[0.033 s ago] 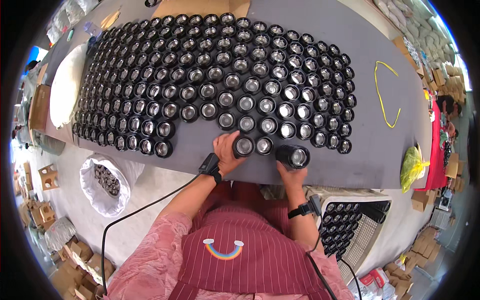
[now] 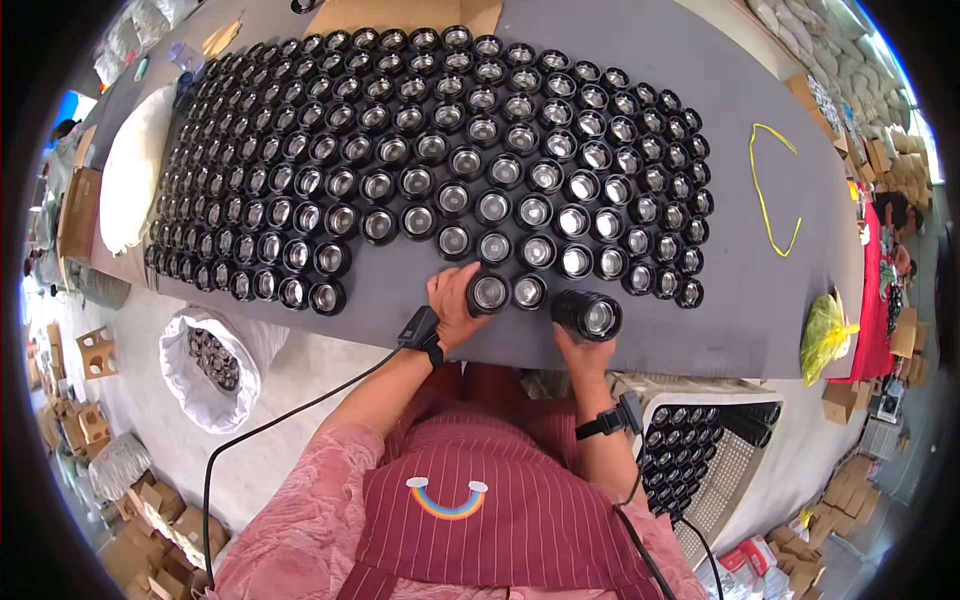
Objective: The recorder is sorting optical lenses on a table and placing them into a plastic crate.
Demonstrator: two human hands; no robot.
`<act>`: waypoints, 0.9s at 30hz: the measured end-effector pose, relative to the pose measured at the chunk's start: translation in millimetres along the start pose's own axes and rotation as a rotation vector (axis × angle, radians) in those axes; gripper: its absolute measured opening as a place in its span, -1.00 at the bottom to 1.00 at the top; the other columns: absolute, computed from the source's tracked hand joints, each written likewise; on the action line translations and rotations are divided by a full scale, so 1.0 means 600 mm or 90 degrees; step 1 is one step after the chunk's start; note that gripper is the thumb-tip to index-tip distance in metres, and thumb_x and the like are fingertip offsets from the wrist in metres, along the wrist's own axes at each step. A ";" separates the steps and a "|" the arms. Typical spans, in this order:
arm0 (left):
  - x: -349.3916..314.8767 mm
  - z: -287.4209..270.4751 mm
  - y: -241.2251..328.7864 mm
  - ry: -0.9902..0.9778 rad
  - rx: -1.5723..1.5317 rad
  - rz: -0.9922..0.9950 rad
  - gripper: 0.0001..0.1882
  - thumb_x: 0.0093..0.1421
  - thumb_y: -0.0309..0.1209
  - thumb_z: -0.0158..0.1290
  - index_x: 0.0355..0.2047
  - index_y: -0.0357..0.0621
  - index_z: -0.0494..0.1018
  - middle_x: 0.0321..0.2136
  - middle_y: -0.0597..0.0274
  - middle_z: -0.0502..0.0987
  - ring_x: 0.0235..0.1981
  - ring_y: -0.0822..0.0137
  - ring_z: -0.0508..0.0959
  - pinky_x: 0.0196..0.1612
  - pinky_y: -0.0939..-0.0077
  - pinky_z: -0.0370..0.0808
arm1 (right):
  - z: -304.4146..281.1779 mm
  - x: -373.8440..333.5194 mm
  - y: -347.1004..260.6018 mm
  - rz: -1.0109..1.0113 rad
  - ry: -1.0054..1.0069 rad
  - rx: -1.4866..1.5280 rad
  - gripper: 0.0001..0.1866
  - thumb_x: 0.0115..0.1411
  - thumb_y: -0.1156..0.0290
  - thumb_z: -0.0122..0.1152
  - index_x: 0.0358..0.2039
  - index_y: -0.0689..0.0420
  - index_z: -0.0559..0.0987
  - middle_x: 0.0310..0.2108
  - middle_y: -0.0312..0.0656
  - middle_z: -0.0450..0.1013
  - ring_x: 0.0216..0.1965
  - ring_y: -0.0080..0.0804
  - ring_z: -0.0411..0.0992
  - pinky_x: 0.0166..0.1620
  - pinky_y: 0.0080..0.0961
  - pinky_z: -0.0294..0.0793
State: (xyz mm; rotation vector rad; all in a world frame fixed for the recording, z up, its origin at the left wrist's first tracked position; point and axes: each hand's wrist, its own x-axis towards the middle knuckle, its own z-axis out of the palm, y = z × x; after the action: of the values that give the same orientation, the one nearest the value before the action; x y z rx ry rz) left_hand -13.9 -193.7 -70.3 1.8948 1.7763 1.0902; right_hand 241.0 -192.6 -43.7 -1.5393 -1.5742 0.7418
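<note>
Near the front edge of the grey table, my left hand (image 2: 455, 308) is closed round the side of an upright black cup (image 2: 489, 294) with a shiny, round inside. Another black cup (image 2: 529, 291) stands just right of it. My right hand (image 2: 583, 350) grips a tilted black cup (image 2: 588, 315), its shiny round end toward me; the cup hides most of the fingers. Beyond both hands, rows of similar black cups (image 2: 408, 119) stand close together across the table, with a gap in the front rows left of my left hand.
Below the table at right stands a pale perforated crate (image 2: 712, 507) with more black cups. At left, an open white sack (image 2: 180, 378) holds small dark pieces. A yellow cord (image 2: 765, 208) and a yellow-green bag (image 2: 826, 335) lie on the table's right side. Cables trail from both wrists.
</note>
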 end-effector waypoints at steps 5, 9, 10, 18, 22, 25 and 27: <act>-0.001 0.001 -0.003 0.002 -0.004 0.012 -0.09 -0.29 -0.34 0.42 0.16 -0.07 0.31 -0.05 0.19 0.51 0.05 0.07 0.43 0.14 0.09 0.22 | 0.037 0.017 -0.054 -0.006 -0.018 0.034 -0.36 -0.18 0.36 0.57 -0.06 0.17 0.47 -0.08 -0.06 0.50 -0.08 -0.15 0.51 0.00 -0.34 0.48; 0.002 -0.015 0.000 0.015 -0.025 0.032 -0.10 -0.35 -0.36 0.45 0.11 -0.06 0.37 -0.07 0.17 0.50 0.03 0.06 0.44 0.13 0.12 0.25 | 0.072 0.032 -0.037 -0.054 -0.049 -0.062 -0.22 -0.26 0.36 0.57 0.02 0.19 0.41 -0.10 -0.02 0.46 -0.04 -0.02 0.43 0.06 -0.20 0.42; 0.000 -0.027 0.003 0.002 -0.024 0.003 -0.11 -0.34 -0.36 0.44 0.11 -0.07 0.37 -0.05 0.16 0.49 0.04 0.05 0.43 0.15 0.12 0.25 | 0.074 0.032 -0.044 -0.019 -0.037 -0.030 -0.18 -0.28 0.38 0.56 0.05 0.19 0.38 -0.12 -0.02 0.45 -0.04 0.03 0.39 0.05 -0.14 0.40; 0.081 -0.153 0.109 -0.072 -0.093 0.016 -0.12 -0.27 -0.42 0.44 0.14 -0.15 0.31 0.04 0.05 0.40 0.11 0.00 0.36 0.19 0.14 0.24 | 0.092 0.025 -0.049 -0.114 0.001 -0.075 -0.20 -0.28 0.40 0.56 0.03 0.16 0.38 -0.08 -0.04 0.41 -0.03 0.08 0.37 0.02 -0.11 0.41; 0.119 -0.133 0.154 -0.131 -0.190 0.070 -0.13 -0.26 -0.41 0.44 0.12 -0.15 0.32 0.03 0.07 0.41 0.10 0.00 0.37 0.20 0.13 0.25 | 0.100 0.024 -0.056 -0.106 0.023 -0.045 -0.24 -0.27 0.44 0.55 0.00 0.13 0.38 -0.09 -0.07 0.43 -0.05 0.05 0.38 0.00 -0.11 0.42; 0.131 -0.097 0.181 -0.132 -0.163 0.134 -0.16 -0.24 -0.40 0.43 0.11 -0.15 0.33 0.01 0.07 0.44 0.07 0.01 0.41 0.17 0.13 0.28 | 0.109 0.030 -0.018 -0.086 -0.019 -0.007 -0.28 -0.23 0.41 0.53 0.00 0.12 0.41 -0.13 -0.07 0.46 -0.07 0.03 0.41 -0.04 -0.11 0.43; 0.129 -0.070 0.167 -0.146 -0.145 0.162 -0.18 -0.22 -0.39 0.42 0.10 -0.15 0.33 0.00 0.07 0.45 0.05 0.00 0.45 0.14 0.16 0.34 | 0.118 0.027 -0.014 -0.151 -0.004 -0.100 -0.30 -0.17 0.36 0.51 0.03 0.12 0.41 -0.15 -0.05 0.48 -0.07 0.04 0.42 -0.05 -0.11 0.43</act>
State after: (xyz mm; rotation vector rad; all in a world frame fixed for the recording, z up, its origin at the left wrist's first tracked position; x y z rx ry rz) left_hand 21.6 -148.3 50.2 2.0459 1.2595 1.0558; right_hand 177.3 -169.1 -70.4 -1.4262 -1.8172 0.5015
